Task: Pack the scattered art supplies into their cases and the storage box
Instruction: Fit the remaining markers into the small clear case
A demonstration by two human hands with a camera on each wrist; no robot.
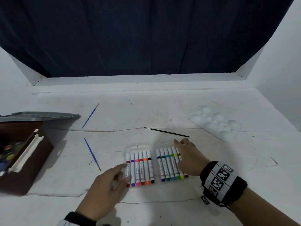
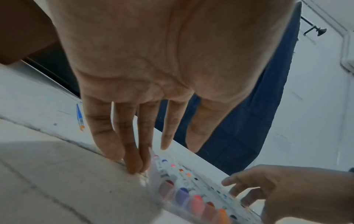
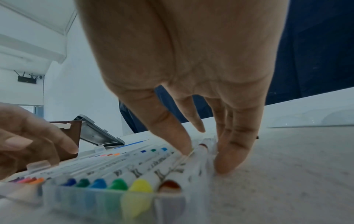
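Clear glossy plastic marker case [image 1: 138, 146], matt scuffed white table [image 1: 162, 110], dark cloth curtain [image 1: 130, 38]

Left hand [image 1: 106, 185] and right hand [image 1: 189, 158] lowered, fingers extended.

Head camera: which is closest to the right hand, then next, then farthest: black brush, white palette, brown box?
From the right hand:
1. Black brush, just beyond its fingertips.
2. White palette, farther back on the right.
3. Brown box, far left.
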